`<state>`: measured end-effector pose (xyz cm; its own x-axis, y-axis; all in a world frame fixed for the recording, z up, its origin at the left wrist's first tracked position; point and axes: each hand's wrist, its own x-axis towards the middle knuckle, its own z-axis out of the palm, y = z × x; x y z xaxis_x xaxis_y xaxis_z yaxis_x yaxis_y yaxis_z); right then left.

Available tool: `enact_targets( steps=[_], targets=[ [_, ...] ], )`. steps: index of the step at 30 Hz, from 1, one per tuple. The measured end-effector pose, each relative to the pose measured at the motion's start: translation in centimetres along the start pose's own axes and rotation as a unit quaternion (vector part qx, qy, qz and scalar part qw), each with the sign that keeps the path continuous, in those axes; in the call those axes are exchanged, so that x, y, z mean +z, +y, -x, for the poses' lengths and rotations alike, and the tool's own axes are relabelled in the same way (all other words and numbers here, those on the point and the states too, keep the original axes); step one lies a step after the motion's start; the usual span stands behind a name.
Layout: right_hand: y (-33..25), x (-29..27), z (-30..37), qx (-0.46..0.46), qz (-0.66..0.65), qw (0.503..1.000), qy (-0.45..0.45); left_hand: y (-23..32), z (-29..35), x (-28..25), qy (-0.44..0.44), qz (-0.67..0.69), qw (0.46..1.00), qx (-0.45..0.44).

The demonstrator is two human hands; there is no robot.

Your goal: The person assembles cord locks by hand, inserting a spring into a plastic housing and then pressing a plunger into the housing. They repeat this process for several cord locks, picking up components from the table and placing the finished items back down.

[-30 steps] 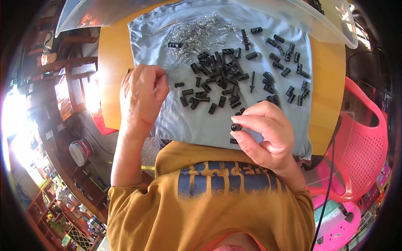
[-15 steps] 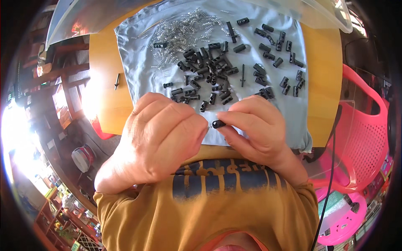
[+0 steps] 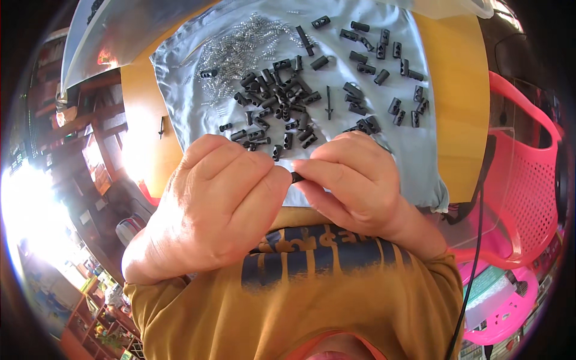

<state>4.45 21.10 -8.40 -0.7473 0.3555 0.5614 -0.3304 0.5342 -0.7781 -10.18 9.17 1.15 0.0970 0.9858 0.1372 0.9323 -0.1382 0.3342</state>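
Between the thumb and index finger of my right hand (image 3: pixel 357 183) is a small black cord lock body (image 3: pixel 297 177). My left hand (image 3: pixel 219 204) is closed and meets the near end of this piece at its fingertips. Whatever its fingers pinch is hidden behind the knuckles. Just beyond my hands lies a heap of black cord lock parts (image 3: pixel 279 99), several with two holes in the side. A pile of small silvery springs (image 3: pixel 240 54) spreads behind it to the left. More black pieces (image 3: pixel 366 69) lie scattered at the right.
A light blue cloth (image 3: pixel 414 162) covers much of the wooden table (image 3: pixel 459 114). Thin black rods lie on the cloth (image 3: pixel 329 103) and on the table's left side (image 3: pixel 161 128). A clear plastic bin (image 3: pixel 120 42) stands far left. A pink chair (image 3: pixel 528 174) is at the right.
My left fingertips have closed up against the black cord lock body, covering its open end, which showed before. The view has shifted slightly, so the tabletop things appear further left.
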Motion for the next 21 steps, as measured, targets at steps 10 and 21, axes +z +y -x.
enact_targets(
  steps=[10,21],
  targets=[
    [-0.4,-0.3,-0.3,0.023,-0.024,0.999,-0.011,0.5,0.6,-0.9,0.029,0.044,0.997,-0.061],
    [-0.8,-0.9,-1.1,0.030,-0.068,0.995,-0.060,-1.1,8.1,1.1,0.237,-0.017,0.925,-0.296]
  ],
)
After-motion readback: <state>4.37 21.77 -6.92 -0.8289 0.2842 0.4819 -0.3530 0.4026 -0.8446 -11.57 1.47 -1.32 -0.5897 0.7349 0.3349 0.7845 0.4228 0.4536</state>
